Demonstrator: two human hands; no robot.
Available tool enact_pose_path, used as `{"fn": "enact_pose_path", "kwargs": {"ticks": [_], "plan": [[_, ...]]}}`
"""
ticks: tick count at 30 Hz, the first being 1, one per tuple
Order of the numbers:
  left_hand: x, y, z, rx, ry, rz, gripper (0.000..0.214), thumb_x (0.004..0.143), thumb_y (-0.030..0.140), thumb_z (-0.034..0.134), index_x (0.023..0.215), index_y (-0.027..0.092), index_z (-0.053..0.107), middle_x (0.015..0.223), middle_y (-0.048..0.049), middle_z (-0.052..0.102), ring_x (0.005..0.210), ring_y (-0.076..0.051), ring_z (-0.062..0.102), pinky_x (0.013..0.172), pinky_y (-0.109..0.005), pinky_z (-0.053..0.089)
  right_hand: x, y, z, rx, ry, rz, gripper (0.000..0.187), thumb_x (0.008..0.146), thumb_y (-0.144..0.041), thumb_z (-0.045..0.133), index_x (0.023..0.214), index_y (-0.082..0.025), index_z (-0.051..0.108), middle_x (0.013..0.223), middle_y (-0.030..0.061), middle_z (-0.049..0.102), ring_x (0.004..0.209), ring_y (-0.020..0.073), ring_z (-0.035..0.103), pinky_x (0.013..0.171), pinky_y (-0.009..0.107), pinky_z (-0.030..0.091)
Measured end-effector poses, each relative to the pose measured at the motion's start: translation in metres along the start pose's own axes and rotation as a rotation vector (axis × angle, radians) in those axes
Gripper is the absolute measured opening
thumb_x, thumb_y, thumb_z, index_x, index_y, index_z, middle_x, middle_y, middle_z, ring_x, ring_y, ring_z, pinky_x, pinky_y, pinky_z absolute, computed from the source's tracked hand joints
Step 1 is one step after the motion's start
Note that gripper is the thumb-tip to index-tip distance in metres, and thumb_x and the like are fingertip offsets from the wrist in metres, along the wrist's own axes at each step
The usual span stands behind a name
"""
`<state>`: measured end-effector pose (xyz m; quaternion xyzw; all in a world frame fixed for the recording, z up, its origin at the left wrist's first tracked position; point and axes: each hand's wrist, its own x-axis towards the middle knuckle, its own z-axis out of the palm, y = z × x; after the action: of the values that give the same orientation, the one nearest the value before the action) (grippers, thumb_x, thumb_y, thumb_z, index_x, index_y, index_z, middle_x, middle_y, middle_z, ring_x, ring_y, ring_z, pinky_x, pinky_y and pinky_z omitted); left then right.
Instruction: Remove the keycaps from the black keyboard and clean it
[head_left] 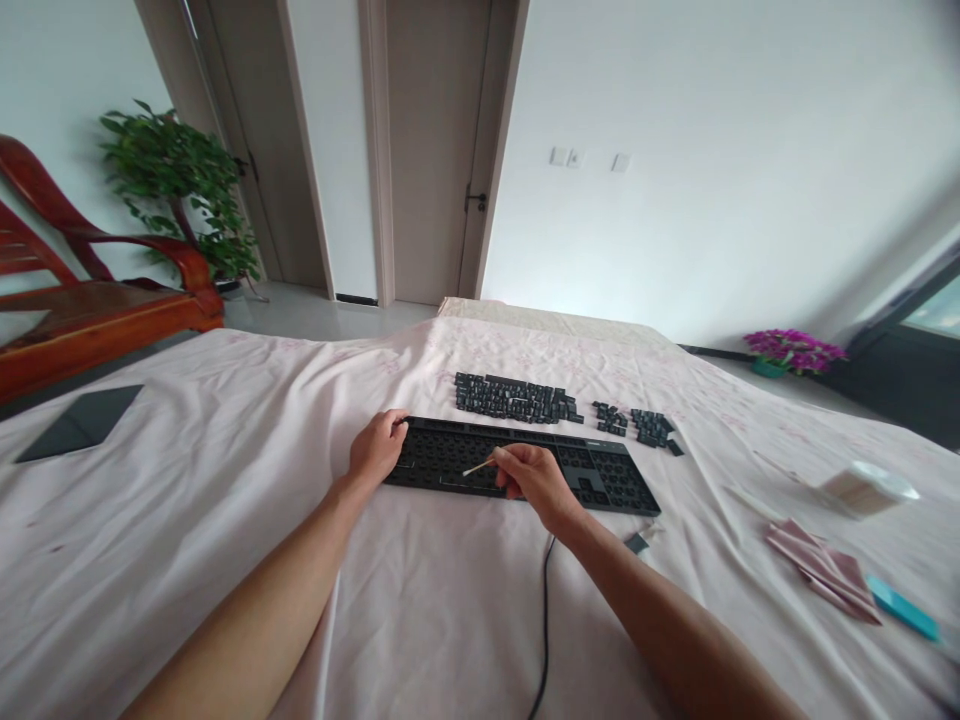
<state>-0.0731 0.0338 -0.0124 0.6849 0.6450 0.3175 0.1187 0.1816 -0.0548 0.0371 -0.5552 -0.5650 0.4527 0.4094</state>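
Note:
A black keyboard (600, 475) with its keycaps off lies on the pale pink cloth (225, 480). My left hand (377, 447) grips the keyboard's left end, fingers curled over its edge. My right hand (534, 480) is closed in a pinch on a cotton swab (478, 466), whose tip points left onto the keyboard's middle. The removed keycaps (517, 398) lie in neat rows just beyond the keyboard, with a smaller group of keycaps (637, 424) to their right. The keyboard's black cable (545, 620) runs toward me between my forearms.
A dark flat pad (82, 422) lies at the far left of the cloth. At the right are a round container of swabs (862, 490), folded pink cloths (821, 568) and a teal object (902, 608). A wooden chair (90, 300), plant (176, 185) and doors stand behind.

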Motion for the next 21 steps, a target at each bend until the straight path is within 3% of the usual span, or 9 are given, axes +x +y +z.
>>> {"fn": "enact_pose_path", "kwargs": {"ticks": [6, 11, 18, 21], "plan": [[0.001, -0.001, 0.0, -0.005, -0.016, 0.007, 0.03, 0.088, 0.032, 0.042, 0.113, 0.028, 0.059, 0.114, -0.0012, 0.065, 0.103, -0.018, 0.06, 0.086, -0.028, 0.045, -0.015, 0.002, -0.028, 0.001, 0.101, -0.008, 0.045, 0.08, -0.056, 0.052, 0.072, -0.013, 0.065, 0.054, 0.0006, 0.057, 0.041, 0.0071, 0.046, 0.04, 0.018, 0.034], [0.002, -0.003, 0.002, -0.002, -0.039, 0.002, 0.031, 0.088, 0.035, 0.042, 0.113, 0.028, 0.059, 0.114, -0.0015, 0.066, 0.103, -0.018, 0.061, 0.083, -0.026, 0.046, -0.024, 0.02, -0.066, -0.089, 0.291, -0.07, 0.041, 0.083, -0.05, 0.049, 0.095, -0.015, 0.066, 0.074, 0.0053, 0.068, 0.05, 0.0113, 0.056, 0.045, 0.02, 0.039], [0.003, -0.005, 0.001, 0.026, -0.064, -0.009, 0.033, 0.088, 0.037, 0.041, 0.115, 0.029, 0.058, 0.115, -0.0014, 0.066, 0.102, -0.02, 0.061, 0.078, -0.027, 0.046, -0.029, 0.034, -0.13, -0.697, 0.631, -0.099, 0.031, 0.087, -0.036, 0.045, 0.104, -0.022, 0.067, 0.089, 0.0049, 0.071, 0.076, 0.0185, 0.065, 0.066, 0.027, 0.045], [0.003, -0.003, 0.0, 0.02, -0.072, -0.016, 0.033, 0.088, 0.037, 0.041, 0.115, 0.029, 0.059, 0.116, -0.0015, 0.066, 0.103, -0.02, 0.061, 0.08, -0.028, 0.046, -0.03, 0.039, -0.157, -0.902, 0.76, -0.012, 0.031, 0.088, -0.034, 0.044, 0.105, -0.024, 0.068, 0.1, 0.0053, 0.07, 0.088, 0.0211, 0.064, 0.072, 0.029, 0.043]]}}
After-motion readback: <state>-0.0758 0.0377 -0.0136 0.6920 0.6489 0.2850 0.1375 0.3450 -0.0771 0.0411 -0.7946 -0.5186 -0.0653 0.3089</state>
